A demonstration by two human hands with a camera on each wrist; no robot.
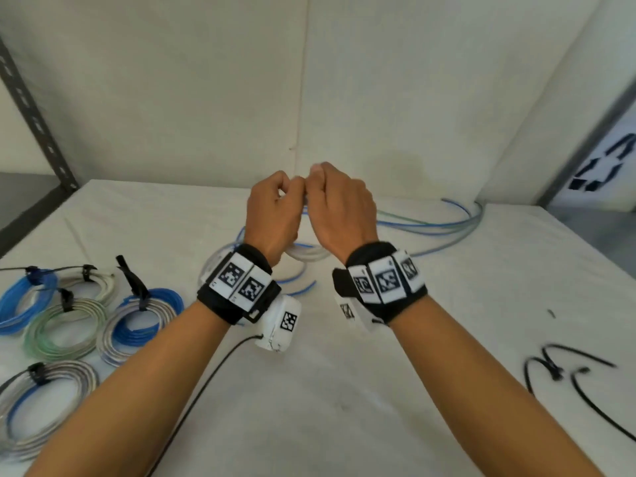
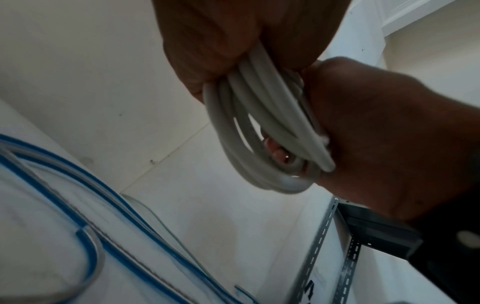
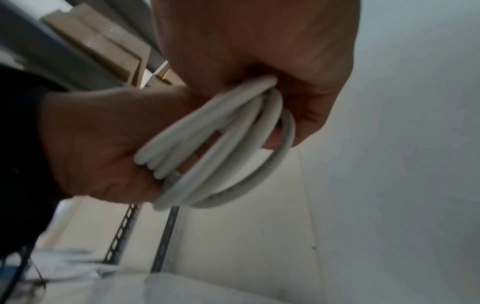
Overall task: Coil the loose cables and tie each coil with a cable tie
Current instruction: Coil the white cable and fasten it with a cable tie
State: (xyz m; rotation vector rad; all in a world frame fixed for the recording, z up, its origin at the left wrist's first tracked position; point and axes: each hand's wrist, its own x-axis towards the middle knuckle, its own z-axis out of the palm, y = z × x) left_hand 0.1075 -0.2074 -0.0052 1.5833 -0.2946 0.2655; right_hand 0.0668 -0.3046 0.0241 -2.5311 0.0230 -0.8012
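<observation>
Fingers of left hand [image 1: 273, 210] curled around white cable coil [image 2: 262, 131], clamped on upper part of bundle. Fingers of right hand [image 1: 339, 210] likewise curled around same coil, gripping it from opposite side; knuckles of both hands touching, raised above table [image 1: 344, 390]. Coil strands bunched together between both grips, lower loop hanging free below hands. Loose blue and pale cables [image 1: 444, 223] lying uncoiled on table behind hands, near back wall, one end running toward hands. Five finished coils [image 1: 86, 318] grouped at left of table, blue, green and grey, each bound with black tie. Spare black cable ties [image 1: 564, 370] lying loose at right of table, well apart from hands. Marker-tagged black wristbands [image 1: 241, 287] fitted on both wrists; thin black lead [image 1: 206, 380] trailing from left wrist unit across table. Perforated metal shelf upright [image 1: 38, 125] at far left.
</observation>
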